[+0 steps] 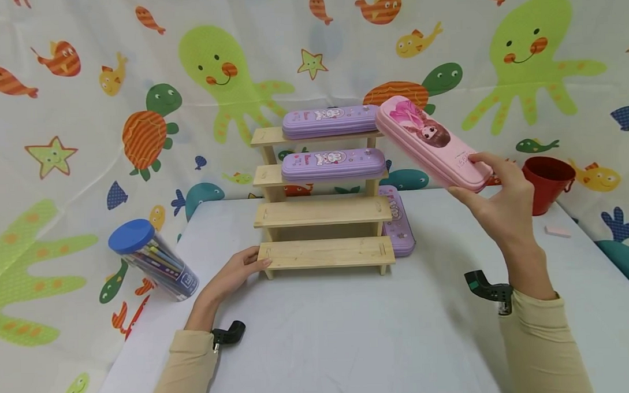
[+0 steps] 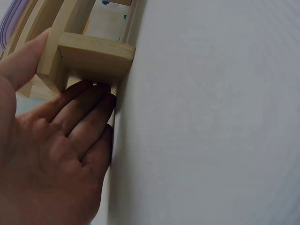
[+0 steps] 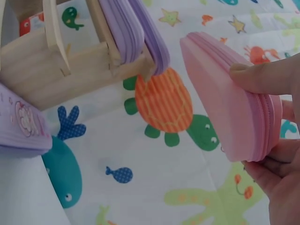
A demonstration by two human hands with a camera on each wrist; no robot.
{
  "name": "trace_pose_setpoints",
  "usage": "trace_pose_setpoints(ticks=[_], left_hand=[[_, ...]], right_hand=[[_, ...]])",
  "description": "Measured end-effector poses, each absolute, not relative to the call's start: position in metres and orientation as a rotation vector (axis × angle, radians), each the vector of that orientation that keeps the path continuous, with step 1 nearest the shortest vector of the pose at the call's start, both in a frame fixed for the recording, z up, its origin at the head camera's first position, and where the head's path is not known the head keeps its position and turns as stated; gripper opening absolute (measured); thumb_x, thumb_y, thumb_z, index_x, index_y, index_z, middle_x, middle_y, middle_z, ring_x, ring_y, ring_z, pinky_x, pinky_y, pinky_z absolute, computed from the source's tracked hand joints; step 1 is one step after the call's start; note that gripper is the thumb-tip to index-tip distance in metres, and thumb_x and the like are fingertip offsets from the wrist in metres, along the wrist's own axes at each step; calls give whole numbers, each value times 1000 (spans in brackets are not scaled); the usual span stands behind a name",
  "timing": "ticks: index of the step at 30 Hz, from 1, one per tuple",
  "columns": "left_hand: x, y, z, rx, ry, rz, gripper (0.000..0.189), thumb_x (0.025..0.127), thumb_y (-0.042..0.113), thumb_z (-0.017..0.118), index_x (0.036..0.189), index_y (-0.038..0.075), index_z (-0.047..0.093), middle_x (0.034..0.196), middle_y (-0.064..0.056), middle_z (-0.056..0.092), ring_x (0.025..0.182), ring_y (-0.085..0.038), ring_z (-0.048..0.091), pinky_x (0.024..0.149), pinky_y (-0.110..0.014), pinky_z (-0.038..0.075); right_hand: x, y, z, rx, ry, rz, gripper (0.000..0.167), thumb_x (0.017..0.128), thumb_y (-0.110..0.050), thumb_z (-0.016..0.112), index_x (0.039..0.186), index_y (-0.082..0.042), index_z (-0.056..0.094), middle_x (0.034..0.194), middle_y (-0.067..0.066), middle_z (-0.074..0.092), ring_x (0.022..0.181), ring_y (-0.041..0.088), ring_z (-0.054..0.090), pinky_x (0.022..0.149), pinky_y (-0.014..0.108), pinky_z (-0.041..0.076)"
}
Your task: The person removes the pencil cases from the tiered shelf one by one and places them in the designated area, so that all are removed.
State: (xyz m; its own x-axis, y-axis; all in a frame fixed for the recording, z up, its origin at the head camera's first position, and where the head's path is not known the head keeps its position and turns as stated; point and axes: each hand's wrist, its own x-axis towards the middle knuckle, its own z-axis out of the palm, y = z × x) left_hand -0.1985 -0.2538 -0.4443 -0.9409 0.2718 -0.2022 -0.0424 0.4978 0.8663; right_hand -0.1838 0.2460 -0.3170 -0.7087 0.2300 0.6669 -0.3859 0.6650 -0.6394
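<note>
My right hand (image 1: pixel 507 204) holds a pink pencil case (image 1: pixel 432 143) by one end, thumb on one side and fingers on the other. The case is raised and tilted, right of a four-step wooden display rack (image 1: pixel 322 212). In the right wrist view the pink case (image 3: pixel 220 98) shows its plain back and zipped edge. My left hand (image 1: pixel 234 275) grips the left end of the rack's lowest step, thumb on the board and fingers below against the leg (image 2: pixel 96 54). One purple pencil case (image 1: pixel 330 122) lies on the top step and another purple case (image 1: pixel 334 164) on the second.
A third purple case (image 1: pixel 401 228) lies on the white table (image 1: pixel 319 335), partly behind the rack's right side. A clear tub of pencils with a blue lid (image 1: pixel 155 260) stands at left. At right are a red bucket (image 1: pixel 545 185) and a small pink block (image 1: pixel 557 232).
</note>
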Motion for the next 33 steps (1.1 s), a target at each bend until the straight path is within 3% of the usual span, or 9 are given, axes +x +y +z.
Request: trace_pose_setpoints(ticks=[11, 19, 28, 33], left_hand=[[-198, -253, -445, 189, 2445, 1401, 71, 98, 40, 59, 152, 2, 35, 150, -20, 48, 143, -39, 40, 118, -63, 25], [-199, -253, -448, 173, 2451, 1380, 73, 97, 44, 60, 153, 3, 35, 150, -20, 49, 142, -39, 41, 117, -62, 27], [-199, -254, -446, 238, 2455, 1399, 69, 99, 40, 59, 152, 1, 36, 148, -21, 50, 141, -39, 43, 118, -60, 28], [-200, -254, -445, 246, 2448, 1406, 69, 99, 39, 58, 152, 1, 35, 148, -21, 51, 140, -38, 44, 118, -59, 29]], right_hand=[[-191, 265, -328, -74, -2269, 1034, 60, 81, -25, 83, 137, -24, 60, 142, 3, 58, 124, 16, 43, 84, 14, 37], [-202, 275, -347, -90, -2352, 1020, 60, 81, -28, 83, 135, -15, 61, 140, 15, 58, 122, 29, 45, 92, 46, 41], [-215, 286, -372, -161, -2470, 1009, 61, 83, -36, 79, 137, -18, 58, 137, 23, 55, 121, 38, 44, 85, 46, 41], [-220, 290, -383, -143, -2544, 970, 61, 83, -36, 79, 135, -12, 58, 136, 25, 57, 117, 42, 47, 86, 50, 41]])
